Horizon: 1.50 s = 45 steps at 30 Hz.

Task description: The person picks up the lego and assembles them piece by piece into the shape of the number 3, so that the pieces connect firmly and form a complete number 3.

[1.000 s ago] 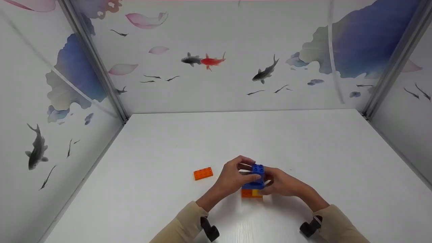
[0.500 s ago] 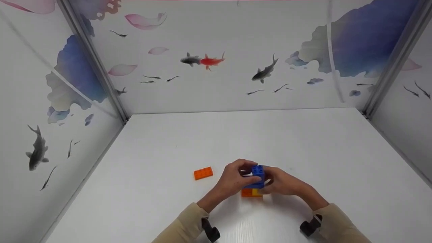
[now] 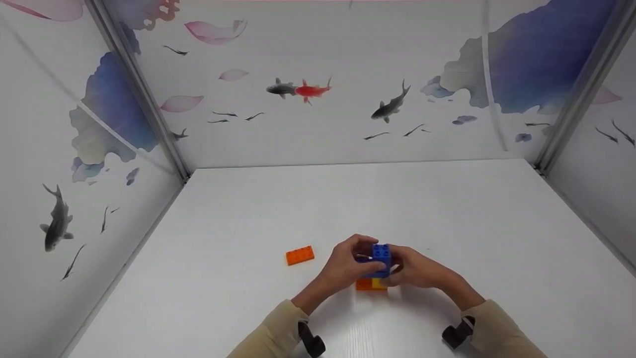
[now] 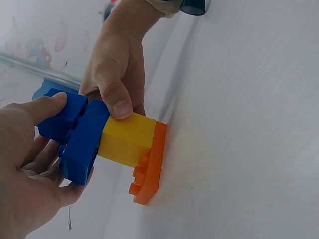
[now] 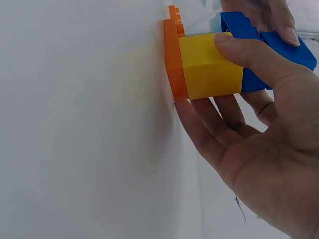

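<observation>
The block stack [image 4: 112, 142], upward an orange plate [image 4: 156, 164], yellow block [image 5: 207, 67], wide blue brick [image 4: 82, 144] and small blue block [image 4: 70, 112], stands on the tabletop [image 3: 357, 209], the left hand [image 3: 340, 261] pinching the small blue block, the right hand [image 3: 417, 267] the yellow block. A loose orange brick [image 3: 300, 255] lies near, at 9 o'clock. Broad room stretches to the back edge [image 3: 357, 163] at 12 o'clock and the left wall [image 3: 89, 209] and right wall [image 3: 606, 169] at 9 and 3.

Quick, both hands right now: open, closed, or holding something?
Left hand: closed, holding the top blue brick.
Right hand: closed, holding the yellow brick, thumb pressed on it.
</observation>
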Motion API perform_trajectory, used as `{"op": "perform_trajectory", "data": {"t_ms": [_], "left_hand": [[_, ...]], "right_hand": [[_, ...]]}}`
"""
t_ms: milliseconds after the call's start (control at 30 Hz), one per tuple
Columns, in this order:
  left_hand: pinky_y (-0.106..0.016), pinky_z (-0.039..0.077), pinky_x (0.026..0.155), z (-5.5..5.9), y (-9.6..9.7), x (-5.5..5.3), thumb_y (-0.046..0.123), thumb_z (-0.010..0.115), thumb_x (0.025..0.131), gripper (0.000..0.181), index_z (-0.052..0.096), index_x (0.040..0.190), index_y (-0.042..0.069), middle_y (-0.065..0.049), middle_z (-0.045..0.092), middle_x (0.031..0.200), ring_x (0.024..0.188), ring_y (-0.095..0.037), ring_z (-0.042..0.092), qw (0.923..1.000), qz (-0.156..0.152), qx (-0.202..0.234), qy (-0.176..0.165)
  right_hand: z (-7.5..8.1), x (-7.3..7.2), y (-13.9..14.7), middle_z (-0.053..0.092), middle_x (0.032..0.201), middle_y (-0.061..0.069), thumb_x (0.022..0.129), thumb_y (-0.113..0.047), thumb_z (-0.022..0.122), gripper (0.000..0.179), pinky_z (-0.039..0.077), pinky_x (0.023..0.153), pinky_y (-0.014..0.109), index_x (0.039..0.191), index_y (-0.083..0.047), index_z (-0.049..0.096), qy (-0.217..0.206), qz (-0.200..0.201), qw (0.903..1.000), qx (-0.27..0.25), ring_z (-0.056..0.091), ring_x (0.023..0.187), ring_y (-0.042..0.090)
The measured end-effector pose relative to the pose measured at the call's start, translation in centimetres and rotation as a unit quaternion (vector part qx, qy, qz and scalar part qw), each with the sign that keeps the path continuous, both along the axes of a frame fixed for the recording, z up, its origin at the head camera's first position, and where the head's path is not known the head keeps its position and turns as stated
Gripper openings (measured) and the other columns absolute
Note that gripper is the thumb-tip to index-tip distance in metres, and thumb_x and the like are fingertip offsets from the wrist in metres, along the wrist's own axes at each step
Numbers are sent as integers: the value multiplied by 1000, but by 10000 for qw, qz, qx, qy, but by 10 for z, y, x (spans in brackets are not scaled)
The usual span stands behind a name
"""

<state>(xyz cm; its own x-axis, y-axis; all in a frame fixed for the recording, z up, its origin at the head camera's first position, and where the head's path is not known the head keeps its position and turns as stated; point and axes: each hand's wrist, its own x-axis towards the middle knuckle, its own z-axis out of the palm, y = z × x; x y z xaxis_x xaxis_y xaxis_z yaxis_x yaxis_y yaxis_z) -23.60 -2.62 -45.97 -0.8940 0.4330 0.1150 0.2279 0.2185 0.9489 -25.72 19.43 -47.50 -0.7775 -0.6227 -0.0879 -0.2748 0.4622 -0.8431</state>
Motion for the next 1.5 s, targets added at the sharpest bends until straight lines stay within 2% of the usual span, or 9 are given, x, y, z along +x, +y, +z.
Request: {"op": "perform_trajectory", "data": {"t_ms": [467,633,800,1000,1100,1233,1500], "left_hand": [[-26,56,96,-7,0,-2,27,78,88,39,63,122,16,-3,68,119,108,-13,67,9997,-40,242,32],[-28,56,96,-9,0,-3,26,79,87,37,65,120,16,-2,69,119,108,-14,68,9996,16,262,-66],[-28,57,96,-9,1,-4,24,80,86,36,66,118,16,-1,68,118,109,-14,67,9996,57,245,-85],[-27,57,95,-11,-1,-5,24,80,86,35,66,117,16,-1,69,117,107,-13,67,9997,54,225,-82],[-27,57,95,-12,-1,-5,23,80,86,33,67,116,16,-1,69,117,107,-13,67,9996,41,257,-132],[-27,57,95,-10,-1,-6,24,80,86,32,67,115,17,0,69,116,107,-12,67,9998,-1,166,-111],[-25,57,94,-8,-2,-7,25,81,85,32,69,114,18,1,70,115,106,-10,67,10000,-60,5,-38]], "right_hand": [[0,0,1,58,138,13,88,-26,78,64,55,101,41,142,-10,50,-38,63,10000,-67,60,118,28],[2,0,1,60,134,13,87,-25,79,60,54,101,43,139,-9,52,-44,79,9999,-95,60,118,28],[2,0,1,62,127,10,87,-21,78,53,56,99,39,133,-8,55,127,113,9998,-137,61,114,26],[1,1,1,62,126,10,87,-22,78,51,56,99,43,131,-8,55,106,83,9998,-142,61,113,26],[1,1,1,63,124,10,87,-22,78,49,56,98,41,129,-7,56,138,86,9998,-137,61,111,25],[2,1,2,64,123,10,87,-22,79,49,57,96,37,128,-7,58,212,61,9997,-81,62,109,25],[1,1,1,64,123,11,86,-22,79,51,57,96,39,129,-6,58,207,49,9998,-30,62,109,25]]}}
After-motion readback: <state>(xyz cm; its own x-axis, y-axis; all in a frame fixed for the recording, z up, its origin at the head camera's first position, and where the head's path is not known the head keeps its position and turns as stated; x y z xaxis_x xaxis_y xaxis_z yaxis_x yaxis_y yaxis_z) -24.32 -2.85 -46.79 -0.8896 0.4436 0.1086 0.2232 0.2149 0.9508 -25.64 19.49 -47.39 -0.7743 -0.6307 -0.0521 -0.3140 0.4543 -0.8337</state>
